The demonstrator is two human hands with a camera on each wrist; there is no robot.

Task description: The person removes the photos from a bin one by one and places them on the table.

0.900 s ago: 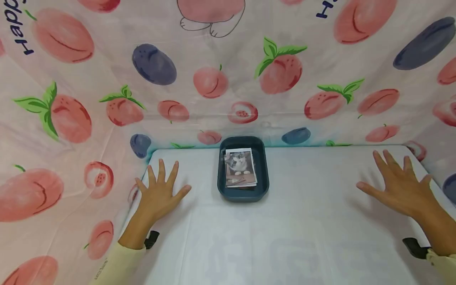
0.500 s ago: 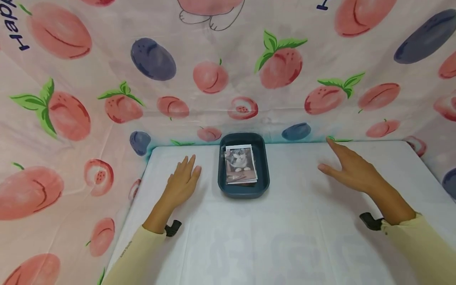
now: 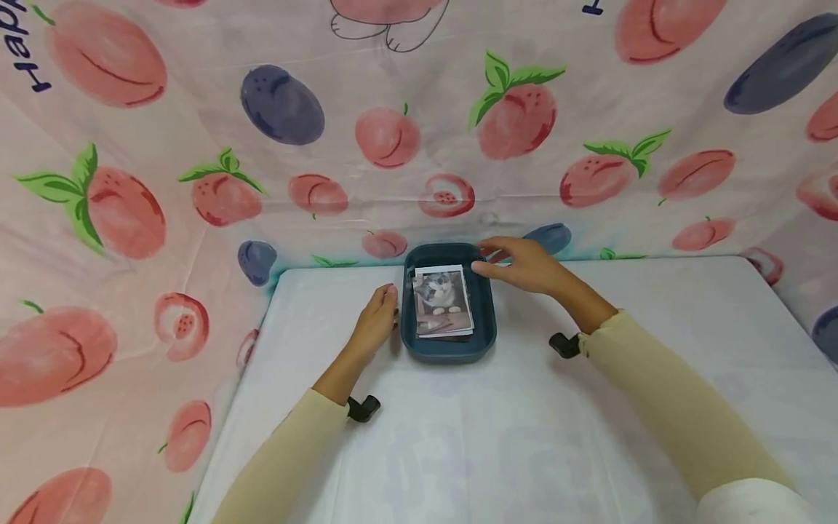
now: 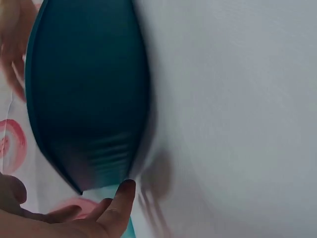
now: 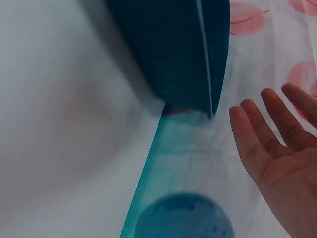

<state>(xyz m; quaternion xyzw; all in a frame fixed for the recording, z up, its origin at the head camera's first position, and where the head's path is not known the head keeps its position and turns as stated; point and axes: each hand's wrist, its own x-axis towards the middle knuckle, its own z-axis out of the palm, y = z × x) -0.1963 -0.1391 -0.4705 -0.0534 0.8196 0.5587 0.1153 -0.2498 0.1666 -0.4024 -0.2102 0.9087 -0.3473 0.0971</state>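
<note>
A dark blue rectangular tray (image 3: 448, 356) stands at the back of the white table. Inside it lies a small stack of printed cards (image 3: 441, 300), the top one picturing a grey and white cat. My left hand (image 3: 377, 320) is close beside the tray's left wall; in the left wrist view a fingertip (image 4: 126, 187) comes near its lower corner, and contact is hard to tell. At the tray's far right corner is my right hand (image 3: 520, 266). The right wrist view has that hand's fingers (image 5: 250, 126) extended, apart from the tray wall (image 5: 168, 49). Neither hand grips anything.
A white-covered table (image 3: 452, 444) spreads in front of and beside the tray. Behind it hangs a pink fruit-print cloth (image 3: 445, 80), which meets the table's back edge right behind the tray. Each wrist carries a black camera mount (image 3: 364, 409).
Both hands have come inward from the two sides of the table to the tray, and their spread fingers have drawn together. The tray and cards keep their place on the table.
</note>
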